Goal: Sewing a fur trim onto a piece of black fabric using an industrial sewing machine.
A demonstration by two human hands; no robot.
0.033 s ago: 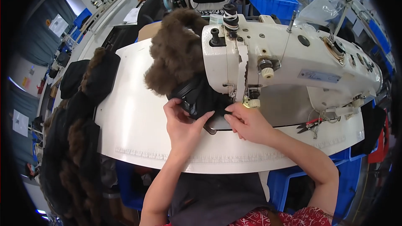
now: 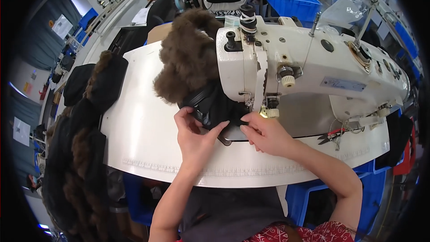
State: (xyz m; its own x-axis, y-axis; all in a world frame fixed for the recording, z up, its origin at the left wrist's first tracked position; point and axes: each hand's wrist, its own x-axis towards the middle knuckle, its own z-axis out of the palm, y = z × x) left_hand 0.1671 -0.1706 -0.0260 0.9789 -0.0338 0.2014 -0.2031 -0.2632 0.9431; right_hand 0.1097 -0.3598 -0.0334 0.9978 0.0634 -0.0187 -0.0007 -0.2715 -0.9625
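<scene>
The left hand point(image 2: 195, 141) is resting on the black cloth point(image 2: 219, 107), with thumb and fingers spreading apart; some fingertips are hiding, so I cannot tell if this grip is closing on it. The right hand point(image 2: 271, 136) is pinching the near edge of the same cloth between thumb and finger. The cloth is lying at the needle end of the white sewing machine point(image 2: 309, 62), and brown fur point(image 2: 190, 58) is bulging just behind it, leaning against the machine. I am judging that the step in hand is lining up the cloth edge for stitching; the needle itself is too small to tell. The next move is probably calling for a flat, steady cloth, with fingers keeping away from the needle. For moving, the machine is limiting the right side, while wider room is opening to the left over the white worktop point(image 2: 139, 121), up to the dark pile point(image 2: 92, 125) at its left edge. The front edge is curving below both forearms, and red-handled scissors point(image 2: 333, 135) are lying to the right, well apart from the cloth
</scene>
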